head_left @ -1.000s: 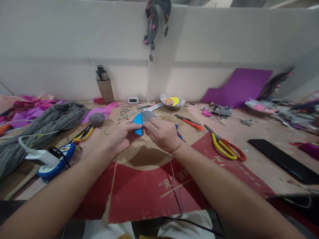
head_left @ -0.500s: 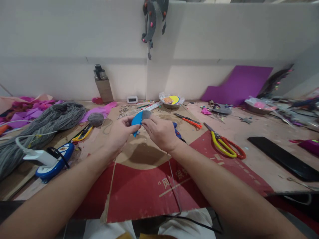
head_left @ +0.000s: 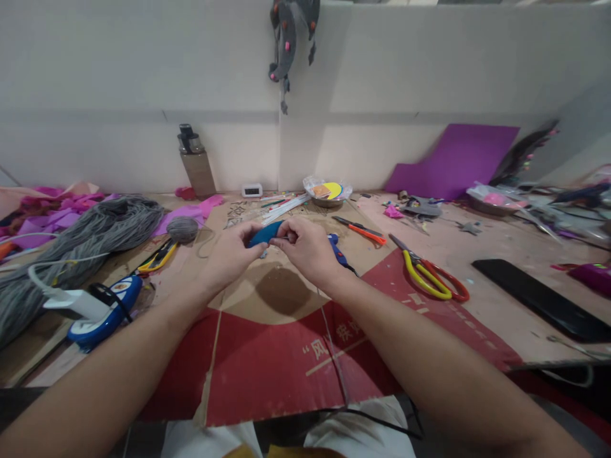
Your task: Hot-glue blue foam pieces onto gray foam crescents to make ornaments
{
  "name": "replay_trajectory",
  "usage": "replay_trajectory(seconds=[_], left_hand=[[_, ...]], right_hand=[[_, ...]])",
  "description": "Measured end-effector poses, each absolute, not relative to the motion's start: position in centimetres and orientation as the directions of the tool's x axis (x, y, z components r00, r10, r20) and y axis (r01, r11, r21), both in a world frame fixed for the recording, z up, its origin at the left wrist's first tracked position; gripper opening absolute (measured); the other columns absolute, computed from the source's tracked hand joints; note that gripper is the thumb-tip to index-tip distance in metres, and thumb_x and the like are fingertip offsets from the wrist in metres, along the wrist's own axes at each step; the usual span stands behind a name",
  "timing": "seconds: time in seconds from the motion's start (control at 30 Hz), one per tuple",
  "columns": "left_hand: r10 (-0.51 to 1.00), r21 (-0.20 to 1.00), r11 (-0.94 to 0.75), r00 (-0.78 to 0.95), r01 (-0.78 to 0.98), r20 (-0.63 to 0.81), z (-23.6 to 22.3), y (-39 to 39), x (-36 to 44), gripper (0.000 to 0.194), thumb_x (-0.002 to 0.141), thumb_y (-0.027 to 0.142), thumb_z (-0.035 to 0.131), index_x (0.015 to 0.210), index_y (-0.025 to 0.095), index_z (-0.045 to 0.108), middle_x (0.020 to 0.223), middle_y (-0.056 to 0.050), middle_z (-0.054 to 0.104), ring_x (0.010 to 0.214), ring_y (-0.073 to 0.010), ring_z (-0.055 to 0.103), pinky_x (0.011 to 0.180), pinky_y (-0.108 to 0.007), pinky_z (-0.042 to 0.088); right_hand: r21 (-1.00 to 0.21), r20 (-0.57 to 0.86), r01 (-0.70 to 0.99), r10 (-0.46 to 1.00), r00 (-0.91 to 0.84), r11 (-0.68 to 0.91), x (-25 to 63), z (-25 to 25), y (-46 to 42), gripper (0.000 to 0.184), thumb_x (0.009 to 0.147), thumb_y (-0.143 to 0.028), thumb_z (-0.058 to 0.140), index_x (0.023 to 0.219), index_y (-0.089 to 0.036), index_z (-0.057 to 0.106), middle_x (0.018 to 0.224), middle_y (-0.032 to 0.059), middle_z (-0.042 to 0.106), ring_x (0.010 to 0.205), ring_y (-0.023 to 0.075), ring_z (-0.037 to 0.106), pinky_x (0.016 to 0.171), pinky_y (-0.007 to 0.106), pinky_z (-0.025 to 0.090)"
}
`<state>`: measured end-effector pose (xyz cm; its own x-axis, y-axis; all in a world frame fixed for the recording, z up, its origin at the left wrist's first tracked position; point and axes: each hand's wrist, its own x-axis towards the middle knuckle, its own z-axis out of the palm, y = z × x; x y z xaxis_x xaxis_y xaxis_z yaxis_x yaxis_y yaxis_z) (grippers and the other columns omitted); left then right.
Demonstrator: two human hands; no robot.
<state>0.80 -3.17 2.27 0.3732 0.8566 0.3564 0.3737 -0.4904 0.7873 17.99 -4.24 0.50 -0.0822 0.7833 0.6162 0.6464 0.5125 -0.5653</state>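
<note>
Above the cardboard [head_left: 267, 381], a curved blue piece [head_left: 265, 235] is held between my two hands. My left hand [head_left: 233, 251] closes its thumb and fingers on the left end of it. At the other end my right hand [head_left: 308, 249] is pinched, its fingertips against the blue piece and on what looks like a thin grey yarn [head_left: 329, 327]. That strand runs down from beneath the right hand over the cardboard's red part to the front edge. The fingers hide the right end of the blue piece. Partly behind my right hand lies a blue tool [head_left: 338, 251].
Scissors with yellow and red handles [head_left: 432, 277], an orange-handled cutter [head_left: 363, 230] and a black phone-like slab [head_left: 541, 299] lie to the right. Grey yarn skeins [head_left: 109, 222], a small yarn ball [head_left: 182, 229] and a blue-and-white power strip [head_left: 107, 315] are left. A bowl [head_left: 328, 194] stands behind.
The blue piece has tipped to a flatter, narrower view, and its grey-covered right end is now hidden by my fingers. My right hand has turned, with its fingers curled in more.
</note>
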Motion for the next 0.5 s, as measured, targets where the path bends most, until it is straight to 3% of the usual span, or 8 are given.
replay_trajectory(seconds=[0.23,0.37,0.5], left_hand=[[0.838,0.676,-0.534,0.427,0.508,0.34,2.7,-2.3,-0.3,0.027,0.071,0.037,0.072,0.089,0.017,0.068,0.081,0.0,0.067,0.076,-0.0175,0.058,0.07,-0.028,0.044],[0.887,0.817,-0.415,0.377,0.401,0.265,2.6,-1.5,-1.0,0.029,0.066,0.037,0.076,0.085,0.016,0.068,0.076,0.001,0.065,0.072,-0.0151,0.058,0.069,-0.026,0.044],[0.923,0.959,-0.208,0.362,0.195,0.127,2.2,-0.9,-1.1,0.03,0.061,0.029,0.079,0.086,0.015,0.068,0.07,0.001,0.064,0.066,-0.0131,0.057,0.067,-0.026,0.045]], right_hand=[[-0.766,0.43,0.468,0.892,-0.136,0.441,18.1,0.7,-4.0,0.017,0.074,-0.028,0.069,0.066,-0.018,0.058,0.058,-0.0044,0.051,0.055,0.0097,0.043,0.054,0.025,0.031],[-0.843,0.36,0.319,0.896,-0.261,0.432,18.4,1.5,-4.0,0.018,0.081,-0.032,0.059,0.071,-0.018,0.059,0.062,-0.0028,0.055,0.057,0.0101,0.047,0.056,0.025,0.036],[-0.866,0.401,0.26,0.904,-0.147,0.427,18.8,2.3,-4.2,0.016,0.083,-0.031,0.057,0.074,-0.018,0.057,0.069,-0.0021,0.056,0.063,0.0097,0.048,0.061,0.025,0.038]])
